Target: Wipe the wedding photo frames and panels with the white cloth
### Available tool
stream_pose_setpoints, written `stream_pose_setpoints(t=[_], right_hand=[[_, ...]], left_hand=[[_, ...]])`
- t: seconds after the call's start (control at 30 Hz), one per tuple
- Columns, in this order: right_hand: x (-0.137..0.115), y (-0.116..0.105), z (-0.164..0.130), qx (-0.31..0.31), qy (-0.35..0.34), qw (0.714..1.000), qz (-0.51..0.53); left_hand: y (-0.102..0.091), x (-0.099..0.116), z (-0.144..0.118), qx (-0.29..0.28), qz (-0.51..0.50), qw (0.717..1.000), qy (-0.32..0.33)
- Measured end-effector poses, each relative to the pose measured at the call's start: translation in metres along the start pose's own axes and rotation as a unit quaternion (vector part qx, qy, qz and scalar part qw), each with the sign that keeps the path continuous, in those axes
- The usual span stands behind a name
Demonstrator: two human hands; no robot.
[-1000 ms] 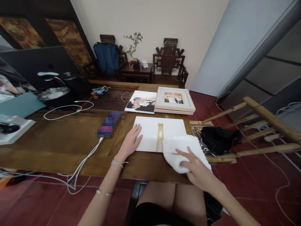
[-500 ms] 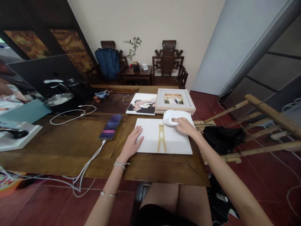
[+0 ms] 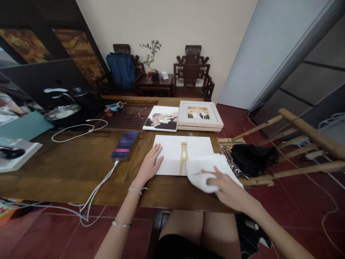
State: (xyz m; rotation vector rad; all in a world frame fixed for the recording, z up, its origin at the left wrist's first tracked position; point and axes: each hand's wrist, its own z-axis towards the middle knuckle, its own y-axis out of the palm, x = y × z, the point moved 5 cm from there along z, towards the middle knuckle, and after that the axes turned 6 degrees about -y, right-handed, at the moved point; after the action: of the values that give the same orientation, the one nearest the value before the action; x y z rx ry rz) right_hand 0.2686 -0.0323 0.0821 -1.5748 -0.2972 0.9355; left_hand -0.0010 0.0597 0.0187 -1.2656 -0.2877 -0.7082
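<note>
A white rectangular board (image 3: 168, 154) lies flat near the table's front edge, with a yellowish two-legged shape topped by a small animal head (image 3: 183, 151) in its middle. My left hand (image 3: 151, 163) rests on the board's left edge, fingers stretched out. Over the board's near right corner, my right hand (image 3: 225, 187) grips a fluffy white cloth (image 3: 207, 165), partly bunched under the fingers. The cloth hides that corner and hangs past the board's near edge.
Behind the board lie a photo print (image 3: 161, 120) and a pale wooden picture frame (image 3: 201, 124). A phone (image 3: 124, 145) on a white cable is to the left. A bamboo chair (image 3: 302, 126) holding a black bag (image 3: 254, 158) stands at the right.
My right hand has drawn the cloth from the board's far right corner toward me, to its near right corner. The cloth is more spread out. My left hand stays on the board.
</note>
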Motion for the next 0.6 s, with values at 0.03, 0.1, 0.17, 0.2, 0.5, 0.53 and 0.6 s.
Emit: stream_pose_setpoints(t=[0.03, 0.1, 0.17, 0.2, 0.5, 0.53, 0.6], right_hand=[[0.011, -0.003, 0.012, 0.005, 0.009, 1.0, -0.002], [0.035, -0.008, 0.042, 0.025, 0.03, 0.999, -0.012], [0.055, -0.01, 0.076, 0.049, 0.045, 0.998, -0.018], [0.061, -0.009, 0.092, 0.055, 0.049, 0.997, -0.022], [-0.008, 0.033, 0.087, 0.011, -0.023, 0.994, -0.11], [-0.02, 0.038, 0.074, -0.001, -0.034, 0.994, -0.107], [-0.041, 0.043, 0.053, -0.022, -0.053, 0.994, -0.093]], left_hand=[[0.0, 0.0, 0.0, -0.002, 0.002, 1.0, -0.002], [0.0, -0.001, 0.0, -0.008, 0.01, 1.0, -0.001], [0.001, -0.003, 0.001, -0.021, 0.023, 0.999, 0.008], [0.002, -0.003, 0.001, -0.03, 0.03, 0.999, 0.015], [0.006, -0.008, 0.001, -0.044, 0.024, 0.998, 0.025], [0.006, -0.007, 0.0, -0.041, 0.02, 0.999, 0.024], [0.005, -0.005, 0.001, -0.036, 0.015, 0.999, 0.023]])
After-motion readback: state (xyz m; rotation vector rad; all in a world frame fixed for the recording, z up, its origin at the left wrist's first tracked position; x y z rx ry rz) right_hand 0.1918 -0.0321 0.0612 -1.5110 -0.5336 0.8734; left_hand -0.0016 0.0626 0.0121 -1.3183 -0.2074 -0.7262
